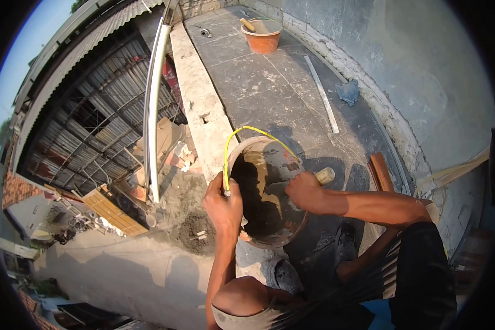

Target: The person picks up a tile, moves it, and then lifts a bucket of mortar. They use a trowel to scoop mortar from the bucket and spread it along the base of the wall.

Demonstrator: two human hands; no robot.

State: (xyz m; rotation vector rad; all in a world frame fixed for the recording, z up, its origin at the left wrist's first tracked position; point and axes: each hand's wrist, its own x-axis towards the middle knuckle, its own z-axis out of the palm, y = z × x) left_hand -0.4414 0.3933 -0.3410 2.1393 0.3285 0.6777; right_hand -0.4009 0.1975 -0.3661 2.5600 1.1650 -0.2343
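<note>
A bucket (pixel 301 226) with a grey, mortar-crusted rim stands in front of me and holds dark wet mortar (pixel 253 192). Its yellow handle (pixel 247 128) arches up over the far rim. My left hand (pixel 224 204) is closed on the bucket's left rim, where the handle joins. Over the right side of the bucket, my right hand (pixel 305 192) is wrapped round the wooden handle of a trowel (pixel 325 176). The handle's end sticks out behind the fist, while the blade is hard to make out against the mortar.
An orange bucket (pixel 262 43) with a wooden-handled tool stands farther along the dark tiled floor (pixel 258 82). A long metal straightedge (pixel 322 93) and a blue cloth (pixel 347 92) lie near the right wall. Left of the pale ledge (pixel 195 82) is a drop to the ground below.
</note>
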